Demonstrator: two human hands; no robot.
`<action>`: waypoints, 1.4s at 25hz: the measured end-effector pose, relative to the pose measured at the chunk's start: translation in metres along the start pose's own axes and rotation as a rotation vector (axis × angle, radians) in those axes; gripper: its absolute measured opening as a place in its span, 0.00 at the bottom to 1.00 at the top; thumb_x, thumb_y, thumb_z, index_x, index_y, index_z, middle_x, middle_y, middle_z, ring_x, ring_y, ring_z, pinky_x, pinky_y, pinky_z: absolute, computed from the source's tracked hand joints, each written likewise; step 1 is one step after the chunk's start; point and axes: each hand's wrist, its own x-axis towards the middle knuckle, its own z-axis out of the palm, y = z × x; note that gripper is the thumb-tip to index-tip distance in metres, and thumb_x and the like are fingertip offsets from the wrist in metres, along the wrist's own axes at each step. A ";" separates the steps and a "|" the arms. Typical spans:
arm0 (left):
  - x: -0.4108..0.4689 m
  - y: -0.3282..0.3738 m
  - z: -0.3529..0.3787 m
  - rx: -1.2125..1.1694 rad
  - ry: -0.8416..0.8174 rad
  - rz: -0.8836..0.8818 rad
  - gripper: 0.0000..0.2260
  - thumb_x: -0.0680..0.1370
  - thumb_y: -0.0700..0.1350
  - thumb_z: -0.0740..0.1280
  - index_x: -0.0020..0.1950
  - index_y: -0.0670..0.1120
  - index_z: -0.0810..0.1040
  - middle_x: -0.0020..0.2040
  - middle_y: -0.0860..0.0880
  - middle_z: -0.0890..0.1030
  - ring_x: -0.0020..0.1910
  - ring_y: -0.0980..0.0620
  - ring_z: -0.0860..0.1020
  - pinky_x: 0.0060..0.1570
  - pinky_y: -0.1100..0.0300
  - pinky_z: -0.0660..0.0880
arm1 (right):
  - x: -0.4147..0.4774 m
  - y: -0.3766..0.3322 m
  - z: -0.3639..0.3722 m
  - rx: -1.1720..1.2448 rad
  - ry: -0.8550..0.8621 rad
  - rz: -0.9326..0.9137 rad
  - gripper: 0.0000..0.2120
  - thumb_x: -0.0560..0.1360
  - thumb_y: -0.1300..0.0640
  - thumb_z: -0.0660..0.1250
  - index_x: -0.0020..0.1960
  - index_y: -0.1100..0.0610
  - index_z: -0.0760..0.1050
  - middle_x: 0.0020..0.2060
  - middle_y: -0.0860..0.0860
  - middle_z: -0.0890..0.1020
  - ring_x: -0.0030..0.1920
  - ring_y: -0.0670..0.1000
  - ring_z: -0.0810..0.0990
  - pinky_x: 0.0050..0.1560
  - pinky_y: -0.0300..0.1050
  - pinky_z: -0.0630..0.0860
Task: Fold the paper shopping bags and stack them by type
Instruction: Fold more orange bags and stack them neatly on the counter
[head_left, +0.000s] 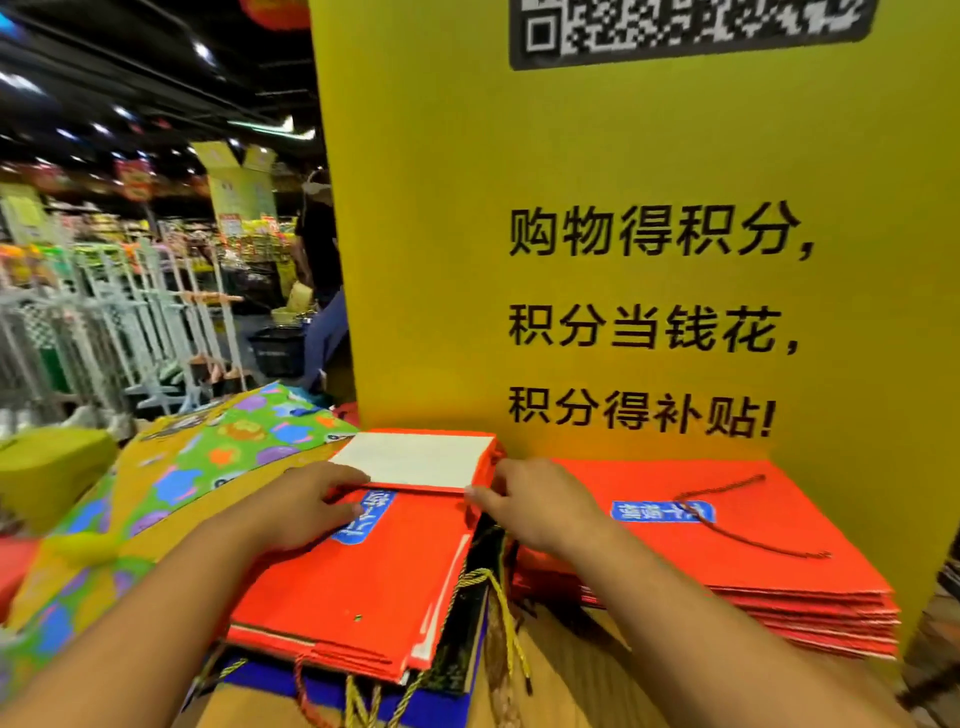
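Note:
A red paper bag (363, 582) with a blue label lies flat on a pile in front of me. Its white-lined bottom flap (415, 460) is folded over at the far end. My left hand (306, 506) presses the bag just below that fold, fingers fairly straight. My right hand (535, 501) pinches the fold's right corner between thumb and fingers. A stack of folded red bags (727, 566) with a red cord handle on top lies to the right. Beneath the red bag sit a dark bag with gold cord handles (483, 613) and a blue one (332, 693).
Colourful patterned bags (208, 467) in green, orange and blue spread out at the left. A tall yellow sign board (623, 208) with black writing stands right behind the stacks. White metal racks (104, 322), store shelves and a person are at the far left.

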 end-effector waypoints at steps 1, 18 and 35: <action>-0.006 -0.006 0.002 -0.020 0.007 -0.009 0.21 0.78 0.53 0.69 0.70 0.52 0.74 0.68 0.54 0.75 0.65 0.56 0.72 0.64 0.64 0.66 | -0.001 -0.014 0.011 0.046 -0.045 0.033 0.33 0.72 0.26 0.60 0.61 0.53 0.76 0.57 0.56 0.82 0.58 0.60 0.80 0.52 0.51 0.77; -0.049 0.086 0.008 -0.152 0.063 0.272 0.17 0.78 0.55 0.68 0.66 0.55 0.78 0.67 0.60 0.74 0.62 0.68 0.67 0.55 0.85 0.53 | -0.041 0.070 -0.032 1.056 0.412 0.372 0.10 0.74 0.58 0.71 0.51 0.50 0.72 0.42 0.61 0.81 0.35 0.54 0.78 0.38 0.46 0.73; -0.036 0.222 0.116 0.027 0.114 0.142 0.16 0.77 0.50 0.67 0.65 0.54 0.74 0.58 0.54 0.80 0.61 0.49 0.75 0.59 0.51 0.73 | -0.152 0.194 -0.030 -0.120 0.198 0.242 0.29 0.69 0.26 0.60 0.54 0.46 0.82 0.50 0.42 0.84 0.52 0.49 0.79 0.53 0.46 0.70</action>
